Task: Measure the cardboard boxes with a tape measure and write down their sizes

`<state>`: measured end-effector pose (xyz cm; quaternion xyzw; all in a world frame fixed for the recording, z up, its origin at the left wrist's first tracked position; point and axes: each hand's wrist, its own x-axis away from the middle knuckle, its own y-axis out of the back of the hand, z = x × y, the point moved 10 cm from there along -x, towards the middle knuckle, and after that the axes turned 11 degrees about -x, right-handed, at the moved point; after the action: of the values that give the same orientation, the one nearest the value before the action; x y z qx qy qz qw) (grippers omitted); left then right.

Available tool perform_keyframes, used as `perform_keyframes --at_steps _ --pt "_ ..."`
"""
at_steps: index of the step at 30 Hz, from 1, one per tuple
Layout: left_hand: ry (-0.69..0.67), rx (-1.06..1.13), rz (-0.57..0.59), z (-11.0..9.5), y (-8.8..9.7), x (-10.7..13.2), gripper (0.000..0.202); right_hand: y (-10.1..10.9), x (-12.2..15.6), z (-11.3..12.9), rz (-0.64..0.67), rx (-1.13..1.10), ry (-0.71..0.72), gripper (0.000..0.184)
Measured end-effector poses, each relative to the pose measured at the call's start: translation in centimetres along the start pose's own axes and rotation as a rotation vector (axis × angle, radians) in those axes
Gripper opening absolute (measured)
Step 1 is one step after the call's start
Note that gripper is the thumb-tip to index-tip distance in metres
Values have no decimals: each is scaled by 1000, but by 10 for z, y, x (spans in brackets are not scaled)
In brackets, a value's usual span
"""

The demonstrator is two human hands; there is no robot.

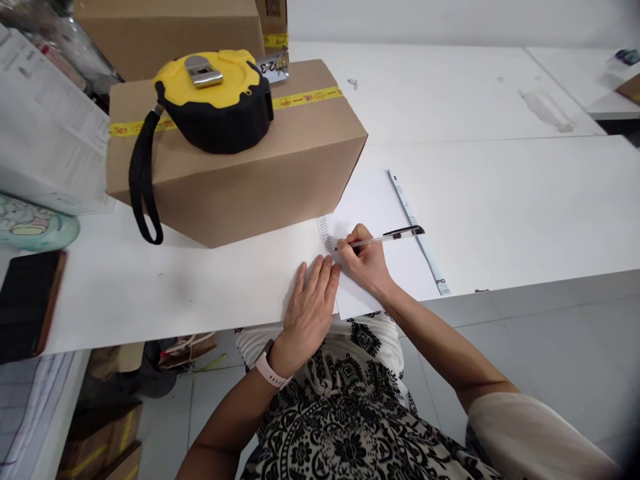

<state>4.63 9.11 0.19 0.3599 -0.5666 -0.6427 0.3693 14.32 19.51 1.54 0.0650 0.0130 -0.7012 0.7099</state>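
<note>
My right hand (364, 262) grips a pen (387, 237) with a clear barrel and black cap end, its tip on a white sheet of paper (400, 280). Small dark handwriting runs down the sheet's left edge. Flat at that edge lies my left hand (313, 297), fingers stretched out, holding nothing. Beyond both hands stands a taped cardboard box (260, 193), which overlaps the paper's upper left corner. On top of it rests a yellow and black tape measure (220, 100), its metal end sticking out to the right and its black strap hanging over the box's front.
The white table (500, 207) stretches away to the right. A dark phone (30, 300) lies at its left edge, near a green patterned object (37, 223). Another cardboard box (170, 33) stands behind. More boxes (103, 437) are on the floor below left.
</note>
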Motion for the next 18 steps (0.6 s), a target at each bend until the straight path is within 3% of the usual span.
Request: perform_keyframes --at_steps 18 --pt "1 -25 -9 0 2 -1 72 1 0 -3 -10 12 -13 27"
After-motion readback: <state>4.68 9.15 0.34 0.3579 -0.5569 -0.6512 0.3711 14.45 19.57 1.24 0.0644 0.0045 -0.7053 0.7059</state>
